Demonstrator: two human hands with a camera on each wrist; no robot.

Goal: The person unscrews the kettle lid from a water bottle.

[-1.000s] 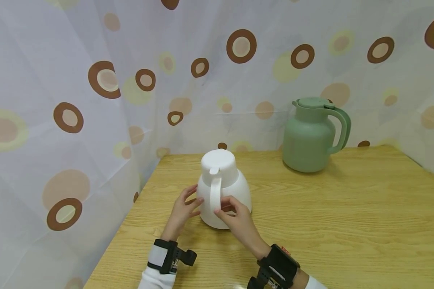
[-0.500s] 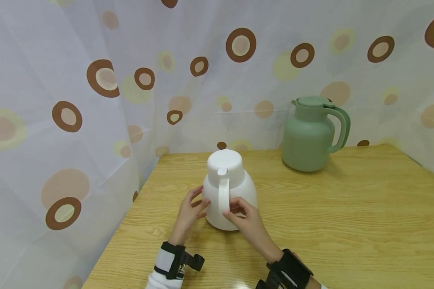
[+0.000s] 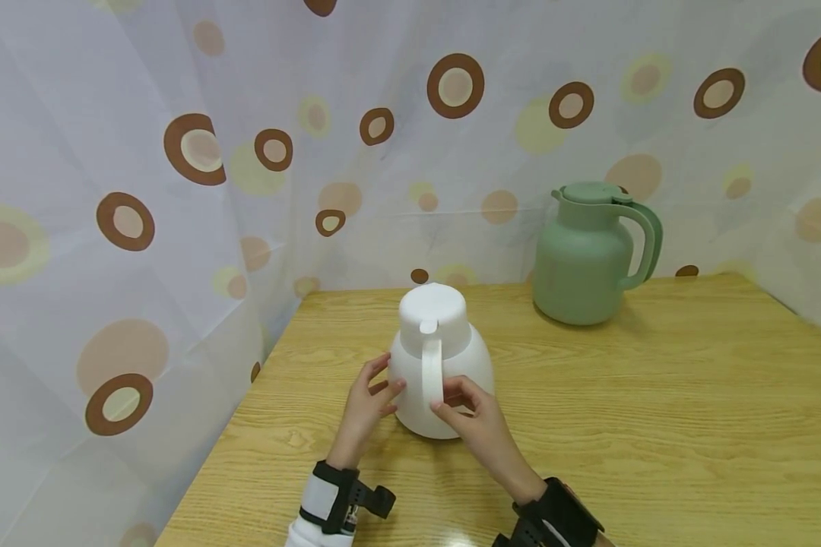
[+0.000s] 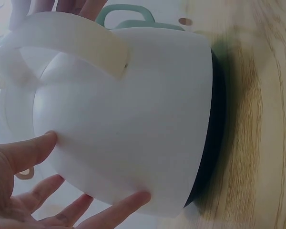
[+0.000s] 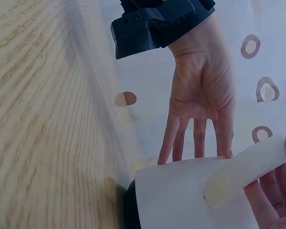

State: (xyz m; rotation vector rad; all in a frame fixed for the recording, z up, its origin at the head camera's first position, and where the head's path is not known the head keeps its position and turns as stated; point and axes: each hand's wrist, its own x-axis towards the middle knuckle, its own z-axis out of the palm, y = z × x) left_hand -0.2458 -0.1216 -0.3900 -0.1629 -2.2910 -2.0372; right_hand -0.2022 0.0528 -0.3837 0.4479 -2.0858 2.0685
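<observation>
Reaching in from the near side of a light brown wooden table (image 3: 657,410), a person's two bare hands meet at a round white jug with a smooth white lid (image 3: 433,305). The round white jug (image 3: 460,363) stands upright near the left side of the table, with its curved white handle (image 3: 432,372) turned toward the person. The left hand (image 3: 367,406) is not wrapped around anything: its fingers are spread out and only their tips touch the jug's left side, with the thumb closest to the handle. The right hand (image 3: 482,425) pinches the handle low down, with the thumb on the near side and bent fingers behind it. The left arm leans up and a bit to the right, and the right arm slants up to the left, so the two make a kind of tent. Each wrist wears a black strap (image 3: 328,497), and a white sleeve (image 3: 315,535) shows below the left one. Farther back on the right is a pale green jug (image 3: 581,258), well apart from both hands, in front of a white cloth with brown and yellow spots (image 3: 383,45).
</observation>
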